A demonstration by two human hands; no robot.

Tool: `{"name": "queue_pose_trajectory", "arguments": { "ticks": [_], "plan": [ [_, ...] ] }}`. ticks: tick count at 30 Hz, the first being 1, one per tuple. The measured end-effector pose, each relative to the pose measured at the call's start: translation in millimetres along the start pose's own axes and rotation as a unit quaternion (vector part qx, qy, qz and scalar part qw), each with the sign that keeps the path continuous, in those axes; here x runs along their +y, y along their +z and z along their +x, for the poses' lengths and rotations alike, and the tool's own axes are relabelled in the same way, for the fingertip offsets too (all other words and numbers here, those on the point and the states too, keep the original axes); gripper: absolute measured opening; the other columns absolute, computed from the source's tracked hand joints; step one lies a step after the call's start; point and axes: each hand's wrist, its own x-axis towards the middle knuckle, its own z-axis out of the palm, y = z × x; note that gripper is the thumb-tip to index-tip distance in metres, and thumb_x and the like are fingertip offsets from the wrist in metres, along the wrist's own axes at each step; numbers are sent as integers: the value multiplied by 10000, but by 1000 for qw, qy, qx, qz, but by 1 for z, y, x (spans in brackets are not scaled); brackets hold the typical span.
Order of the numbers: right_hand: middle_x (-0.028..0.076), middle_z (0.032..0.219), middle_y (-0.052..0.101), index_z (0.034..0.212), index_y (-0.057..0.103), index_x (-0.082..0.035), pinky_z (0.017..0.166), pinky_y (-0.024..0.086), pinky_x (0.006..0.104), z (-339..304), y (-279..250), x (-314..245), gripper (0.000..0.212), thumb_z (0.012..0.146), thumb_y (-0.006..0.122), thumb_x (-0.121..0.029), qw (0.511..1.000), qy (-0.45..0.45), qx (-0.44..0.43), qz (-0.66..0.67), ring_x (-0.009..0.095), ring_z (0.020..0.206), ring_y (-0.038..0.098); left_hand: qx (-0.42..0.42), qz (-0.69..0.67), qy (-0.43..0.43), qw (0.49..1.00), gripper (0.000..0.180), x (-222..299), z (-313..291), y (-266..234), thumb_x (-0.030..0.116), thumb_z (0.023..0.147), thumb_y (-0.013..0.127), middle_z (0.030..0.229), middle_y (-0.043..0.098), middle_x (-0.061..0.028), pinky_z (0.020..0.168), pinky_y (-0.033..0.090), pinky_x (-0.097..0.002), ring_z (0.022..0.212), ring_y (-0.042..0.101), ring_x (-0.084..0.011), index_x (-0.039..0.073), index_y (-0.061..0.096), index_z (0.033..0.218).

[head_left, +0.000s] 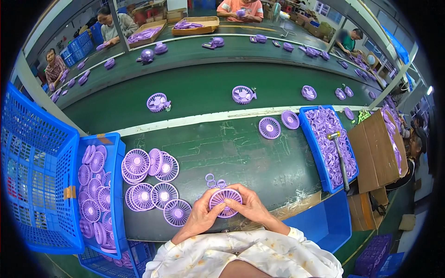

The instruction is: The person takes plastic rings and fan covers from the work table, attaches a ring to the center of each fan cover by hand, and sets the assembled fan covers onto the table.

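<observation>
Two bare hands of yours close around one purple fan grille (225, 194) at the near edge of the green worktable (232, 153). Your left hand (200, 214) grips its left side and your right hand (252, 205) grips its right side, both thumbs lying across the spoked face and the fingers curled about the rim. At your near right, below the table edge, sits a blue bin (331, 222).

Just beyond your fingers lie a few small purple rings (210, 177). To your left, loose grilles (177, 212) rest on the table, some overlapping in stacks. Further left, a blue crate (120, 194) holds many more of them, and a tall blue mesh crate (37, 185) stands beside it.

On your right, a blue tray (320, 162) is heaped with purple rings, with a hammer (342, 162) lying across it; a cardboard box (373, 153) stands just to its right. Two more grilles (270, 128) lie left of the tray's far end.

Past the pale ledge (185, 123), a green belt (199, 92) carries spaced-out round fan heads (244, 95). Farther off, a second line bears purple fans (147, 56), and co-workers (241, 10) sit beyond it.
</observation>
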Motion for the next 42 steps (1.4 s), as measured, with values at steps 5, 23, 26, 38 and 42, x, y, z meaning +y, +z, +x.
{"name": "queue_pose_trajectory", "arguments": {
  "ticks": [5,23,26,38,42],
  "plan": [
    [12,1047,653,1185,571,-21,787,543,230,7,10,4,285,949,685,-131,998,-30,58,5,53,921,610,67,-123,21,990,512,11,4,6,12,902,700,1185,638,-122,916,547,-293,1069,645,-172,-13,436,1340],
    [13,907,655,968,575,-35,715,508,218,6,19,-4,149,915,711,-68,992,-61,85,66,45,799,597,83,-72,25,994,436,14,-2,3,126,945,677,1192,636,-99,874,550,-284,1061,626,-129,-3,518,1329],
    [9,893,655,955,581,-36,707,505,216,9,17,-1,158,910,725,-85,994,-46,82,58,41,788,590,97,-89,21,991,396,9,-4,1,120,955,664,1176,640,-86,882,544,-274,1055,616,-113,-16,526,1301],
    [-21,838,670,902,634,-62,675,494,210,4,-2,-12,146,885,760,-134,999,47,12,13,29,730,576,16,90,45,995,489,15,-4,0,177,941,678,1193,657,-174,894,524,-347,1076,650,-212,29,500,1373],
    [-19,835,671,905,637,-61,671,494,208,6,2,-13,143,878,763,-121,999,29,33,19,27,730,576,23,29,20,999,499,15,-3,3,143,935,684,1203,645,-153,909,529,-331,1088,637,-180,18,491,1379]
  ]
}}
